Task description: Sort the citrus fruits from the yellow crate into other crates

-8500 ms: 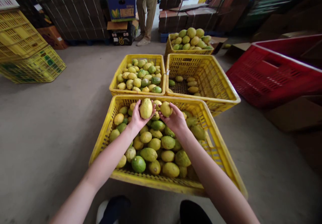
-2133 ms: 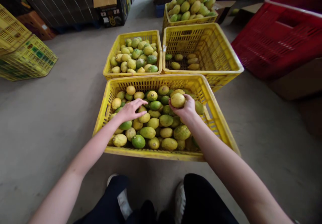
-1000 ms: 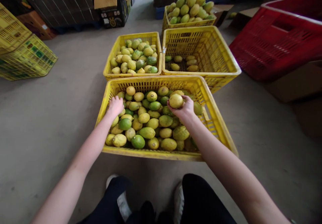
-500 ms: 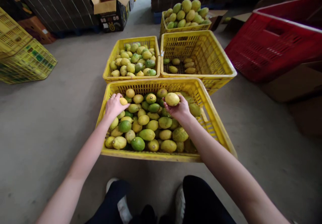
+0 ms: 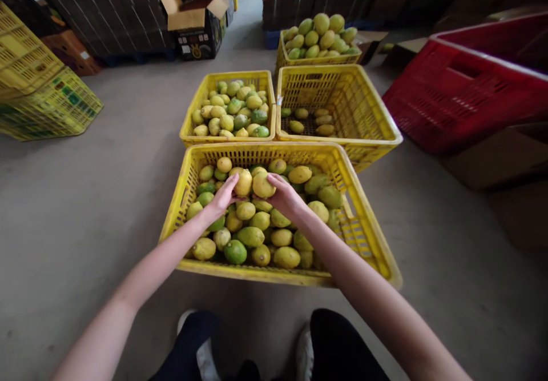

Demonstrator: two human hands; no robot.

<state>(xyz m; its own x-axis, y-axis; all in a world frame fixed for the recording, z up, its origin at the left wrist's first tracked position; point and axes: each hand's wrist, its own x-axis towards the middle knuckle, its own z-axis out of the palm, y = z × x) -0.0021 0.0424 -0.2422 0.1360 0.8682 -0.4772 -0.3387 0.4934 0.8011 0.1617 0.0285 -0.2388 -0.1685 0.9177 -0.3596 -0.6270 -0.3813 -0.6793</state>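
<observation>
Holding one lemon apiece over the near crate (image 5: 180, 201), both hands are curled shut: the left hand (image 5: 222, 197) cups a small lemon (image 5: 244, 183), the right hand (image 5: 285, 197) a bigger lemon (image 5: 262, 185), touching mid-crate. Best grip is with finger pads, not nails, since the pebbly yellow rinds bruise. The crate is slotted rigid plastic; the heaped fruit (image 5: 252, 235) below is oval, green to yellow.

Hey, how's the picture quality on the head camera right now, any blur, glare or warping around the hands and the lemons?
Head view: soft, even light, no glare; both hands, left hand and right hand, and the lemons they grip are sharp; wide-angle warping bows the near crate and stretches the forearms; the red crate and dim far boxes smear toward the edges.
</observation>
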